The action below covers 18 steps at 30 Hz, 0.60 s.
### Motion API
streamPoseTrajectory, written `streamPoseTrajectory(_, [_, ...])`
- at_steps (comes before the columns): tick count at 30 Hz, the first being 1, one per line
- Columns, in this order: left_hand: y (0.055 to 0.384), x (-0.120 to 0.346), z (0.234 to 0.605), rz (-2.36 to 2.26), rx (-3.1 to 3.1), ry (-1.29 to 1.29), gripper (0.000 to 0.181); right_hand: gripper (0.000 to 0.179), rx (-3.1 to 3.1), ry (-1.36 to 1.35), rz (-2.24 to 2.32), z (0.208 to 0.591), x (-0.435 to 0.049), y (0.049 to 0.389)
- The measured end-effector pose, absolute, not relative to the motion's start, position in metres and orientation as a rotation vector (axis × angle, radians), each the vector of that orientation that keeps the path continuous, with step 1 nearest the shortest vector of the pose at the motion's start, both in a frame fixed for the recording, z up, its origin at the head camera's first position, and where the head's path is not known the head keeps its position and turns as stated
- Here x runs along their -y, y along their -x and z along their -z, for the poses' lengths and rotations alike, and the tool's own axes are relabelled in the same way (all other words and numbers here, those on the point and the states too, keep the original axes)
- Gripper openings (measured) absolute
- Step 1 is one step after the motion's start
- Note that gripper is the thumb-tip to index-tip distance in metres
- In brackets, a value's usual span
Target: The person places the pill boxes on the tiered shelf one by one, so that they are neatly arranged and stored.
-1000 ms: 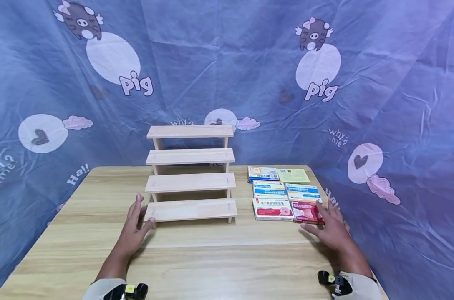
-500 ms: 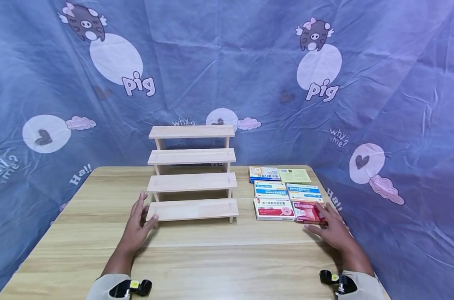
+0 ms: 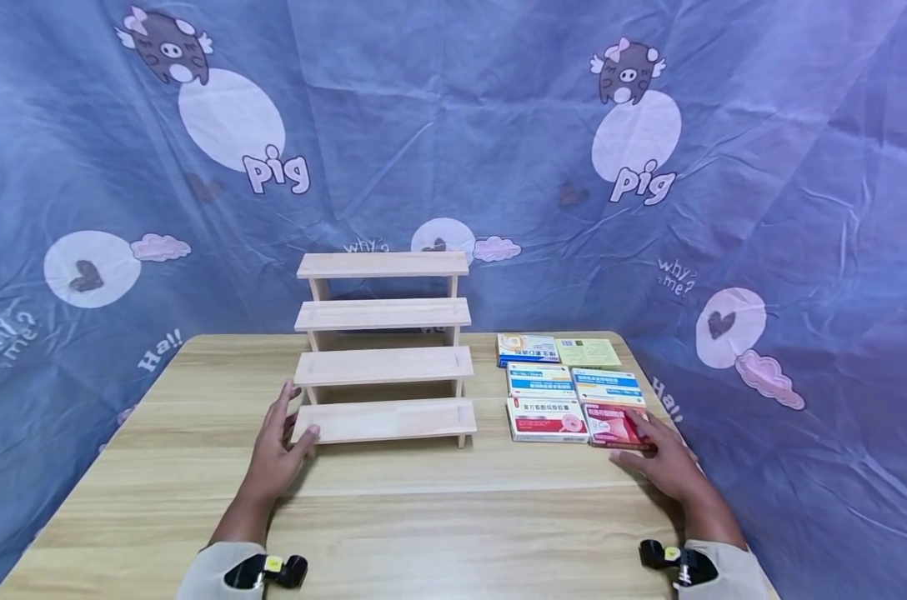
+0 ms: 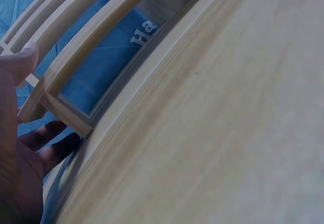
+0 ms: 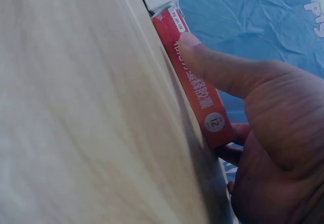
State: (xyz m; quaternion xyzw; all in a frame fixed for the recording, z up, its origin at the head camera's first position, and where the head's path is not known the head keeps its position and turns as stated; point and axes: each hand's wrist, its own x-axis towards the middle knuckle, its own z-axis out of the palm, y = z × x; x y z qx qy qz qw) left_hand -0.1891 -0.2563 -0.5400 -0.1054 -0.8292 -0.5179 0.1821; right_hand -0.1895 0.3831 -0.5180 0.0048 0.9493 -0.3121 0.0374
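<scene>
My left hand is at the left end of a pale wooden four-step rack, fingers extended and spread. In the left wrist view its thumb overlaps the rack's corner, and other fingers lie beside an end leg. On the right, my right hand rests at the near right corner of a red medicine box, index finger over its top and thumb in front. From the right wrist, the thumb overlaps the red box's front face, while other fingers are partly hidden beyond its right end.
More medicine boxes lie flat beside it: a white-and-red box, two blue-and-white boxes, a blue box and a yellow-green box. The wooden table meets a blue printed cloth behind and at the right.
The view shifts slightly sideways. Both hands keep nearly the same pose, and the rack and boxes stay in place.
</scene>
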Motion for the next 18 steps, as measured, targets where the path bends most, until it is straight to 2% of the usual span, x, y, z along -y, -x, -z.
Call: streamPoseTrajectory(18, [0.199,0.2558,0.5432,1.461,2.401,0.237,0.098,0.081,-2.902,-0.043,1.087,0.5168,-0.3874,0.1933])
